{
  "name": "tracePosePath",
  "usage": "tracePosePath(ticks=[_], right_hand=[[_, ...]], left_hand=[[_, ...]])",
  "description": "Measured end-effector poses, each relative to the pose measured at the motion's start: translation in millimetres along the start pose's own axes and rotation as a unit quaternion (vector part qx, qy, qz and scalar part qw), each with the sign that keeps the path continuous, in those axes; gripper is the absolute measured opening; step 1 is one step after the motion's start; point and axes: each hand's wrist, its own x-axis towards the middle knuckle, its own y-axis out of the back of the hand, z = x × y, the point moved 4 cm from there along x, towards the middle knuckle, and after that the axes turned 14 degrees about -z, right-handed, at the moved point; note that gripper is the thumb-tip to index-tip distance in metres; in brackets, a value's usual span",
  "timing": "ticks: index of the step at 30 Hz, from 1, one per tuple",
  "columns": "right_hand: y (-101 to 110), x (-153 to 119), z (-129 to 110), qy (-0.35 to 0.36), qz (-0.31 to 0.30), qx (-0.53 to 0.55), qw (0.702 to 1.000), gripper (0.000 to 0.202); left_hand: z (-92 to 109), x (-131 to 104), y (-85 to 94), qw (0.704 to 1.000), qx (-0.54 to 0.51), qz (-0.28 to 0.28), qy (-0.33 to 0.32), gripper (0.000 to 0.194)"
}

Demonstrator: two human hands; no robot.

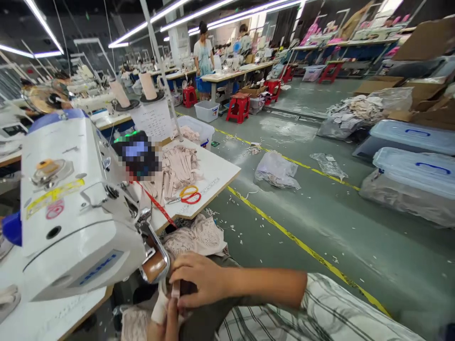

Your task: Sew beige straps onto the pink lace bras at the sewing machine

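A: What are the hands holding?

B: The right hand (201, 279) is curling its fingers and thumb around a beige strap (176, 290), leaving a narrow gap. The left hand (167, 319) is pinching the lower end from below. A paler cloth (160, 305) is hanging just beside it, partly hidden.

A: And its texture?

B: The strap is looking smooth, flat and ribbon-like. Above the hands, a lace garment (199, 237) is showing an openwork surface and rounded, puckered shapes. I cannot tell whether the two are joining.

A: Where is the strap, and which way is it pointing?

B: It is sitting below the sewing machine's (88, 208) metal arm, near the person's lap. Its visible length is running nearly upright in the view, one end pointing at the left hand's fingertips, the other disappearing under the right hand's fingers.

A: What is lying on the table?

B: On the white, hard-topped table (222, 173), limp beige strips (179, 166) are lying in a loose heap, and scissors (188, 194) with orange and red loop handles are resting beside them.
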Motion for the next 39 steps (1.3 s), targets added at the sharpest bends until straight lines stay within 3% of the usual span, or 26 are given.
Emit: tracePosePath(ticks=[2,4,6,9,11,18,22,25,30,35,39], right_hand=[[4,2,-7,0.055,-0.141,0.021,0.988,0.032],[3,1,-9,0.048,-0.218,0.042,0.974,0.023],[4,-2,-6,0.016,-0.201,0.063,0.977,0.015],[8,-13,13,-0.122,-0.065,0.096,0.986,0.008],[9,-22,19,-0.167,0.007,0.085,0.982,0.008],[-13,-19,-22,-0.032,0.063,0.007,0.997,0.012],[-26,-9,-27,-0.047,0.062,0.005,0.997,0.016],[-29,-7,-21,-0.074,0.048,0.03,0.996,0.017],[-22,-8,-13,-0.127,-0.029,0.12,0.984,0.008],[-9,-8,-16,-0.146,-0.1,0.181,0.967,0.004],[-5,-6,-18,-0.126,-0.124,0.168,0.97,0.007]], left_hand=[[-4,-3,-1.1,0.999,-0.006,-0.029,0.014,0.045],[-2,-8,-1.3,0.998,-0.017,-0.062,0.016,0.044],[-1,-10,3.0,0.997,-0.043,-0.066,0.005,0.037],[-8,-13,13.0,0.993,-0.108,-0.031,0.031,0.034],[-14,-15,15.1,0.985,-0.17,-0.009,0.041,0.032],[-23,-19,-5.7,0.922,-0.38,0.068,0.019,0.024],[-22,-17,-15.5,0.914,-0.395,0.093,0.0,0.021],[-19,-19,-16.9,0.927,-0.358,0.114,0.005,0.028],[-9,-25,-15.6,0.964,-0.235,0.122,-0.015,0.022],[-8,-29,-20.5,0.959,-0.235,0.148,-0.054,0.019],[-8,-25,-21.0,0.953,-0.254,0.15,-0.066,0.018]])
